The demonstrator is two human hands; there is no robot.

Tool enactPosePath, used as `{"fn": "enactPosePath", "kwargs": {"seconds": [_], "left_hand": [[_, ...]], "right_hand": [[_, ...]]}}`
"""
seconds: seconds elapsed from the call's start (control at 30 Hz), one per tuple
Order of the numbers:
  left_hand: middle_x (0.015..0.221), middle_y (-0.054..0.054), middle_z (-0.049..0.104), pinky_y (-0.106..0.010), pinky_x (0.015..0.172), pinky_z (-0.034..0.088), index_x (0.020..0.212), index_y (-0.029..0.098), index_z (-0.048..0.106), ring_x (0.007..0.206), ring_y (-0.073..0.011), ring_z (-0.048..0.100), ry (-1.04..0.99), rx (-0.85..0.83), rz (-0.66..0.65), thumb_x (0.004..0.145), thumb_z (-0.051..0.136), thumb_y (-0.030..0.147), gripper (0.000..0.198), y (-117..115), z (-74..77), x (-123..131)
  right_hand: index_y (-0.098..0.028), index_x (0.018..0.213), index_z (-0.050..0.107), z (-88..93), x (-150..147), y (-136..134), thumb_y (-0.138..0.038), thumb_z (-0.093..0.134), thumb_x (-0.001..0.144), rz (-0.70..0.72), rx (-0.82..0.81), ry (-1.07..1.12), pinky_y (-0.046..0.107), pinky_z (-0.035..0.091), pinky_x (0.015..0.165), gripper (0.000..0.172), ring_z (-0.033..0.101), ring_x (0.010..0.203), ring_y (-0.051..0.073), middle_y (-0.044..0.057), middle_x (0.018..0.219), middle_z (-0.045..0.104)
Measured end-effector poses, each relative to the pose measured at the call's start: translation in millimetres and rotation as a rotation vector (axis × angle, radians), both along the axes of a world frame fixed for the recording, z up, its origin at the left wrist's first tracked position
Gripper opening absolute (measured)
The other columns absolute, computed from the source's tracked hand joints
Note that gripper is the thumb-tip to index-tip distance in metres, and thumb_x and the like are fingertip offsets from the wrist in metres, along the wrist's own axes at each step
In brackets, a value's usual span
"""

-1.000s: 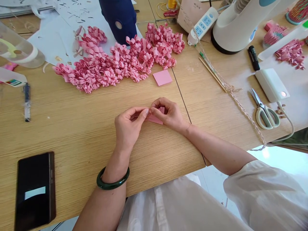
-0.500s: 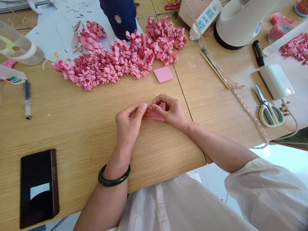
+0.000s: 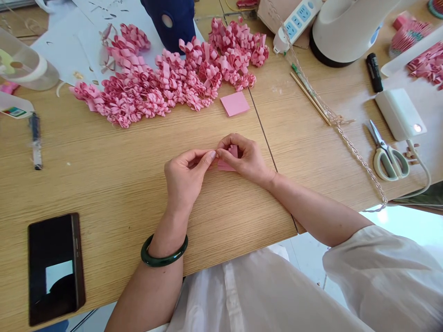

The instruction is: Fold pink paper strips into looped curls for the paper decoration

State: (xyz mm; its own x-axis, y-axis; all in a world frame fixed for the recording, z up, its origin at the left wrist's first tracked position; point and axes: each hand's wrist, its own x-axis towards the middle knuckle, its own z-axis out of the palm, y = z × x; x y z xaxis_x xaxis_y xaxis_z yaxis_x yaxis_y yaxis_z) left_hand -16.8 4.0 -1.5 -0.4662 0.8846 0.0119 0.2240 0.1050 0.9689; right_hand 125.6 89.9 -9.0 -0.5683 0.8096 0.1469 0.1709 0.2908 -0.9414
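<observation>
Above the middle of the table, my left hand (image 3: 185, 177) and my right hand (image 3: 251, 161) meet fingertip to fingertip. Both are closed in a pinch on a small pink paper strip, which the fingers now mostly hide. A piece of pink paper (image 3: 226, 166) shows beneath and behind my right fingers, its far part covered by that hand. Just beyond lies a flat pink square of paper (image 3: 235, 104). Farther back spreads a heap of curled pink paper loops (image 3: 162, 87).
A phone (image 3: 53, 269) lies at the near left, a pen (image 3: 36, 140) beyond it. On the right are scissors (image 3: 387, 154), a white charger box (image 3: 401, 114), a braided cord (image 3: 360, 161), sticks (image 3: 310, 99) and a marker (image 3: 374, 73). A navy container (image 3: 169, 23) stands behind the heap.
My fingertips have come closer together, and the pink strip that showed between them is now mostly hidden. The whole view has shifted slightly.
</observation>
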Motion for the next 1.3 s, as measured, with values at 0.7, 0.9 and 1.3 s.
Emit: {"fn": "enactPosePath", "kwargs": {"seconds": [0.7,0.9,1.3], "left_hand": [[0.08,0.0,0.076,-0.028,0.076,0.059,0.081,0.021,0.077,0.074,-0.0147,0.07,-0.04,0.017,0.053,0.081,0.077,0.034,0.013,1.6,-0.8,1.1],[0.081,-0.002,0.077,-0.029,0.078,0.06,0.084,0.02,0.078,0.075,-0.0161,0.071,-0.007,-0.019,0.043,0.085,0.074,0.037,0.018,1.2,-1.4,0.6],[0.084,-0.003,0.079,-0.029,0.073,0.061,0.089,0.022,0.081,0.075,-0.0176,0.073,-0.074,0.003,0.017,0.092,0.066,0.046,0.028,0.9,-0.2,2.3]], "right_hand": [[-0.018,0.092,0.068,-3.5,-0.6,-0.2,-0.032,0.063,0.091,0.004,0.026,0.029,0.032,0.047,0.08,0.014,0.059,0.085,0.016,0.003,0.09,0.07],[-0.018,0.086,0.066,-3.1,0.3,0.6,-0.034,0.063,0.093,-0.002,0.05,-0.026,0.031,0.046,0.077,0.017,0.058,0.08,0.015,0.003,0.084,0.068],[-0.017,0.083,0.065,-2.4,-1.2,-0.4,-0.034,0.064,0.093,-0.04,0.046,-0.005,0.029,0.045,0.076,0.019,0.056,0.078,0.014,0.002,0.083,0.067]]}}
